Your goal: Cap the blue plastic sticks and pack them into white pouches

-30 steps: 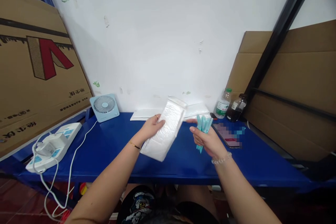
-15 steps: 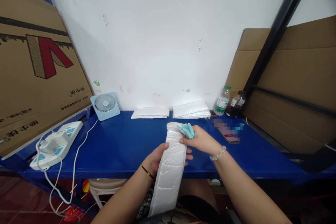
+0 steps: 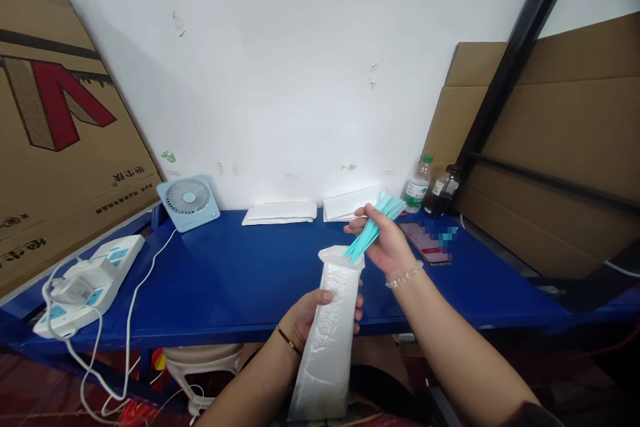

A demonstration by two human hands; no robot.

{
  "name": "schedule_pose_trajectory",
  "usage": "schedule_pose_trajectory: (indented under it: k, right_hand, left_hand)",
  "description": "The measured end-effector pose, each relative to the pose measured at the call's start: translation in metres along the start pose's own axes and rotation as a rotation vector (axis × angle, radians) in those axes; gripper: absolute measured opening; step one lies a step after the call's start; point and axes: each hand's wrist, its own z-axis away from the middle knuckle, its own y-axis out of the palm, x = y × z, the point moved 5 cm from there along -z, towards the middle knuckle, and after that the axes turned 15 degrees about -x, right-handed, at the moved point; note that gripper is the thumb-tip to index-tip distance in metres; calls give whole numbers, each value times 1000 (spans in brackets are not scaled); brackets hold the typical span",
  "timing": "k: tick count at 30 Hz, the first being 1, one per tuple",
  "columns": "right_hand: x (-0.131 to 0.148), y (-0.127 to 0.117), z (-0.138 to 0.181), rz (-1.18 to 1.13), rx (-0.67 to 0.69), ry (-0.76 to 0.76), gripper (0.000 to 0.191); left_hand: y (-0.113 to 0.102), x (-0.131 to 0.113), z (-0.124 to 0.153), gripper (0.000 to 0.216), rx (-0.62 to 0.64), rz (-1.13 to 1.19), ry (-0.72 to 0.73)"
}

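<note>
My left hand [image 3: 313, 310] is closed round a long white padded bag [image 3: 330, 340], thumb in front and fingers behind. The bag stands tilted over the desk's front edge, its top end [image 3: 340, 255] facing up and gaping. My right hand [image 3: 383, 240] grips a bundle of thin turquoise sticks [image 3: 373, 230] between thumb and fingers. The sticks' lower tips are at the bag's mouth; whether they are inside it I cannot tell. Their upper ends fan out to the right.
White folded bags [image 3: 280, 212] and a second stack [image 3: 350, 204] lie along the wall on the blue desk [image 3: 225, 273]. A fan [image 3: 189, 201] and a power strip [image 3: 120, 257] stand left. Right are a phone [image 3: 425, 241], a clear bottle [image 3: 417, 187] and a dark bottle [image 3: 443, 193].
My right hand has let go of the bag's edge and risen, turning the turquoise bundle so its length shows. The bag's mouth has widened. My left hand has shifted slightly lower, still holding the bag.
</note>
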Motion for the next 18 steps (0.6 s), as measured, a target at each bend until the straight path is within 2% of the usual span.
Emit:
schedule_pose_trajectory:
  k: [4, 9, 12, 15, 18]
  right_hand:
    - [-27, 3, 13, 196, 109, 123, 26]
    - [-44, 5, 31, 520, 416, 196, 35]
    - [-35, 5, 30, 489, 442, 111, 50]
    - [-21, 6, 27, 473, 360, -56, 43]
    - [-19, 10, 34, 650, 454, -120, 40]
  left_hand:
    - [1, 3, 1, 60, 11, 15, -6]
    - [4, 6, 4, 60, 46, 107, 56]
    - [3, 10, 7, 62, 58, 142, 75]
    - [2, 12, 9, 66, 65, 178, 83]
    - [3, 13, 12, 66, 84, 207, 108]
